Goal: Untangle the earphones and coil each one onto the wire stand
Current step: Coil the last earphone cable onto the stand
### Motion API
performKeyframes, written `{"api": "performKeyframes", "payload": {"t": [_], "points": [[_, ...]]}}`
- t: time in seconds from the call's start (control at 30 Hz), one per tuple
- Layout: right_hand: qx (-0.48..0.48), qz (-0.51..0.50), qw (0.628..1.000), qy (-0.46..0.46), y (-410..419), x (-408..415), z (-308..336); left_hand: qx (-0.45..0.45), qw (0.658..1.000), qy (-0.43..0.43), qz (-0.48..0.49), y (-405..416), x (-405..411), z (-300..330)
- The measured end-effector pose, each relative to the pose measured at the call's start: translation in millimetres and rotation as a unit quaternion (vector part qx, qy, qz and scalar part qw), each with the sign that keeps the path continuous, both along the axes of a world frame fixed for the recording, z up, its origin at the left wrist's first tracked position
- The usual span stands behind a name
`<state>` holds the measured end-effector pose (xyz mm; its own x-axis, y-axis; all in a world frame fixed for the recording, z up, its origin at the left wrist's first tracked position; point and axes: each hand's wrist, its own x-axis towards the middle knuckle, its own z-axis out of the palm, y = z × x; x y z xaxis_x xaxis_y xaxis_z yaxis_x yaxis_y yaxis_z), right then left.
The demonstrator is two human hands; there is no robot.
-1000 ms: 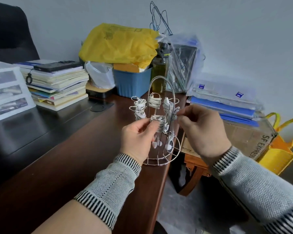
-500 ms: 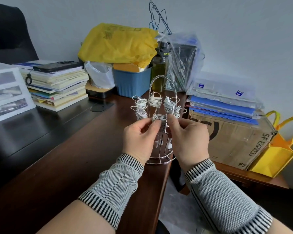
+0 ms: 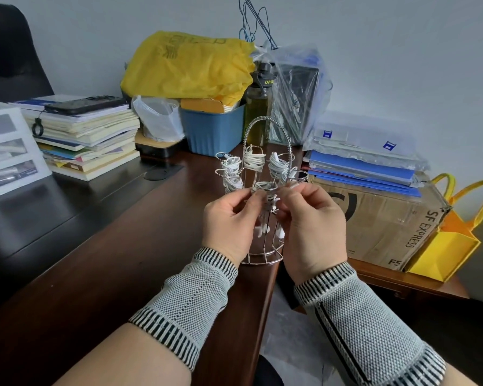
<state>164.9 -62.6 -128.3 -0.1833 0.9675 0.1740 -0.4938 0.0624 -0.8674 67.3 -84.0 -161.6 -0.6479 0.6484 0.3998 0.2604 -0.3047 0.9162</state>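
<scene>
The wire stand (image 3: 264,254) at the surface's right edge is shiny bare metal; the earphones (image 3: 253,162) are smooth white plastic cord. The surface (image 3: 117,246) is dark polished wood, glossy, and the sleeves (image 3: 187,302) are coarse woven grey cloth

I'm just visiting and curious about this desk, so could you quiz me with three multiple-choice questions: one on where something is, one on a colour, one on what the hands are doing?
1. Where does the wire stand sit?
A. near the desk's right edge
B. on the book stack
C. on the cardboard box

2. What colour are the earphones coiled on it?
A. black
B. white
C. red

3. What are the left hand and right hand doing?
A. resting flat on the desk
B. holding a phone
C. pinching a coil at the stand's front

Answers:
1 A: its base stands by the desk edge.
2 B: every coil is white.
3 C: both hands' fingertips meet at the front coil.
</scene>
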Motion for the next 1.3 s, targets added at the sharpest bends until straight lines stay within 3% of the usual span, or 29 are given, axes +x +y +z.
{"api": "performKeyframes", "payload": {"t": [0.13,0.5,0.7,0.77,0.93,1.3], "points": [[-0.017,0.041,0.998,0.036,-4,4,-3,-0.006,0.998,-0.063,-0.030,1,0,-2],[-0.066,0.018,0.995,0.077,1,6,-6,-0.009,1.000,-0.017,-0.013,3,-2,-4],[-0.074,0.052,0.991,0.096,1,4,-2,-0.005,1.000,-0.013,-0.015,3,-1,-4],[-0.065,0.053,0.994,0.073,0,7,-4,-0.004,1.000,-0.013,-0.016,2,-1,-4],[-0.042,0.024,0.995,-0.084,-6,8,-14,-0.006,1.000,-0.004,-0.022,0,1,-3],[-0.067,0.061,0.986,-0.138,0,10,-3,-0.009,1.000,0.013,-0.014,1,-2,-4]]}}
